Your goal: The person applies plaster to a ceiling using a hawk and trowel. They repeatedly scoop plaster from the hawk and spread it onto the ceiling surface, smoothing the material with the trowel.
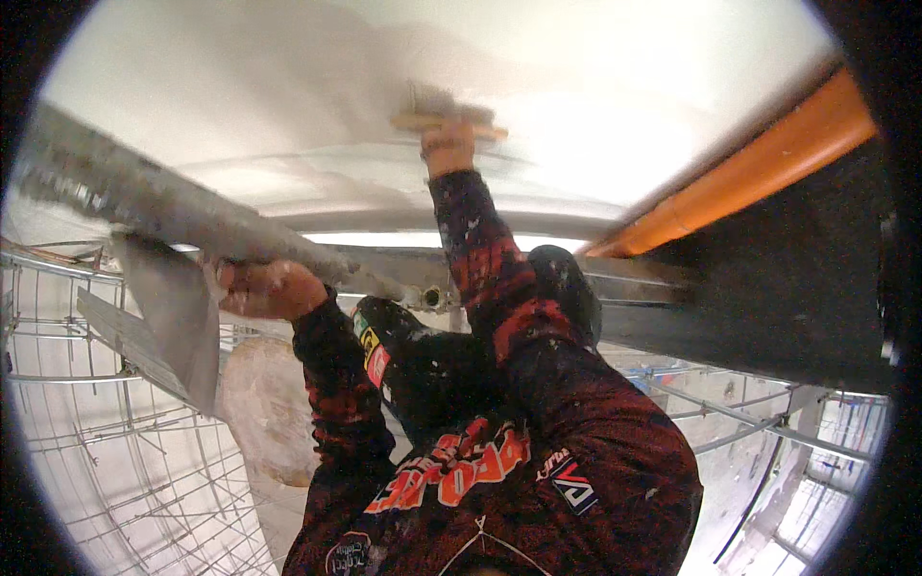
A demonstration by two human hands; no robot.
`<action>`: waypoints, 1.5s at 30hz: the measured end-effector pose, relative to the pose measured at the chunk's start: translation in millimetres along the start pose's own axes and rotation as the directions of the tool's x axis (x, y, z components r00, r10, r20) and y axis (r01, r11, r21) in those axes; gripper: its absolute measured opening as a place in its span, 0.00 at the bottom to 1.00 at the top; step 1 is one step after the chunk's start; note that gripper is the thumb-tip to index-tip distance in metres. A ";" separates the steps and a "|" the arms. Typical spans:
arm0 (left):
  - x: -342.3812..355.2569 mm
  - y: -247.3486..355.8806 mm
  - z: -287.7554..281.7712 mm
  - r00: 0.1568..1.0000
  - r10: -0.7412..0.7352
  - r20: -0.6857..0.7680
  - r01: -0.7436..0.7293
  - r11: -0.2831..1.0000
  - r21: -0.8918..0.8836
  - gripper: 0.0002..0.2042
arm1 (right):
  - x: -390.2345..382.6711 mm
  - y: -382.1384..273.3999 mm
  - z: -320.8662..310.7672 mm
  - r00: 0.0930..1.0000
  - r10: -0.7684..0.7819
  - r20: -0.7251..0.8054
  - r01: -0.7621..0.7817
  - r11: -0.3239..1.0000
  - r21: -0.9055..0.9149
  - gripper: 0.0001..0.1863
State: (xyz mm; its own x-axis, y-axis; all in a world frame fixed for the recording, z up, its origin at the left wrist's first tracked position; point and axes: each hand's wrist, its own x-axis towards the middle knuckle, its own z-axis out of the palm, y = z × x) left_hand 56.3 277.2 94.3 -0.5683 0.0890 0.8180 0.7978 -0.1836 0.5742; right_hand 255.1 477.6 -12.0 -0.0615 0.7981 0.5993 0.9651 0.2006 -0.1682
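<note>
My right hand (pixel 448 146) is raised to the white surface, closed round a wide flat tool (pixel 490 131) with a pale yellow bar. A blurred grey part of this tool shows above the bar, against the surface; its exact kind is unclear. Lower and to the left, my left hand (pixel 274 288) is closed at the edge of a thin grey plate (pixel 178 322), which hangs tilted below the grey pole. My left fingers are partly hidden behind the plate's edge. Both forearms are in dark red and black patterned sleeves with pale specks.
A stained grey pole (pixel 173 197) slants across at the left, close above my left hand. An orange pipe (pixel 759 154) runs along the right, beside a dark panel (pixel 768 269). Scaffold tubes (pixel 115 432) stand at lower left, more at lower right.
</note>
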 end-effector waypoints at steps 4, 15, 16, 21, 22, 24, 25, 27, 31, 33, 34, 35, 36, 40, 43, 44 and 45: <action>10.6 37.2 1.6 0.992 -0.094 -0.080 0.083 0.987 -0.136 0.22 | 68.1 -6.5 -105.5 0.987 0.030 -0.157 -0.001 0.983 0.185 0.08; 9.4 35.0 -1.2 0.966 0.256 -0.045 -0.220 0.896 0.385 0.20 | -153.4 6.4 79.7 0.797 0.391 0.461 -0.548 0.789 0.278 0.21; 9.4 33.5 -5.4 0.907 0.410 0.099 -0.369 0.658 0.657 0.19 | -164.9 10.9 113.0 0.745 0.411 0.525 -0.594 0.767 0.242 0.21; 13.1 39.3 -7.0 0.884 0.433 0.177 -0.401 0.506 0.764 0.21 | -177.9 4.7 214.6 0.738 0.379 0.558 -0.538 0.829 0.150 0.21; 13.6 42.4 -5.6 0.862 0.456 0.221 -0.436 0.443 0.784 0.21 | -175.3 0.9 220.7 0.729 0.405 0.551 -0.598 0.769 0.226 0.20; 12.4 46.5 -2.4 0.847 0.487 0.212 -0.452 0.452 0.769 0.20 | -166.9 -7.1 223.4 0.715 0.438 0.545 -0.661 0.678 0.322 0.19; 12.2 46.1 -1.1 0.842 0.492 0.220 -0.469 0.468 0.749 0.19 | -161.6 -11.1 220.8 0.712 0.443 0.544 -0.671 0.656 0.345 0.19; 11.7 43.0 -1.6 0.864 0.460 0.204 -0.439 0.493 0.751 0.18 | -149.3 -18.0 207.3 0.766 0.417 0.489 -0.622 0.672 0.402 0.19; 9.0 27.7 -8.4 0.871 0.445 0.206 -0.443 0.535 0.719 0.18 | -112.6 -27.2 151.0 0.845 0.354 0.401 -0.516 0.738 0.435 0.23; 7.0 22.4 -6.4 0.921 0.377 0.095 -0.346 0.684 0.642 0.20 | -81.8 -32.9 110.4 0.870 0.361 0.335 -0.482 0.760 0.435 0.23; 5.8 22.4 -5.0 0.943 0.331 0.037 -0.291 0.763 0.577 0.21 | -64.2 -35.6 87.3 0.853 0.374 0.364 -0.517 0.699 0.494 0.23; 5.3 22.7 -2.6 0.965 0.261 -0.019 -0.222 0.853 0.472 0.23 | -45.9 -37.5 63.1 0.791 0.429 0.436 -0.609 0.489 0.624 0.23; 4.7 25.9 -1.4 0.986 0.158 -0.042 -0.137 0.937 0.320 0.23 | -27.4 -38.6 38.1 0.698 0.401 0.593 -0.685 0.137 0.715 0.23; 9.0 42.6 -1.8 0.982 -0.185 0.039 0.189 0.959 -0.211 0.23 | 39.7 -36.5 -59.9 0.954 0.247 0.169 -0.296 0.857 0.421 0.21; 16.7 48.3 -3.9 0.992 -0.124 0.025 0.126 0.987 -0.096 0.23 | 69.2 -31.5 -116.6 0.977 0.211 -0.015 -0.190 0.909 0.371 0.21; 18.0 48.2 -2.7 0.998 -0.048 -0.031 0.047 0.998 -0.030 0.23 | 70.0 -29.9 -128.8 0.971 0.227 -0.072 -0.179 0.897 0.404 0.21; 19.0 46.5 -1.8 0.996 0.038 -0.085 -0.035 0.999 0.039 0.23 | 65.2 -28.4 -136.4 0.960 0.246 -0.134 -0.165 0.881 0.443 0.21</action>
State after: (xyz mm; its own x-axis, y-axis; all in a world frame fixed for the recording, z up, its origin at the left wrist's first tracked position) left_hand 82.2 268.6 136.5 -0.5523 -0.0012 0.8336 0.8246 -0.1481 0.5461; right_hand 258.5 446.5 138.5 0.2129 0.7397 0.6384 0.7480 0.2970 -0.5935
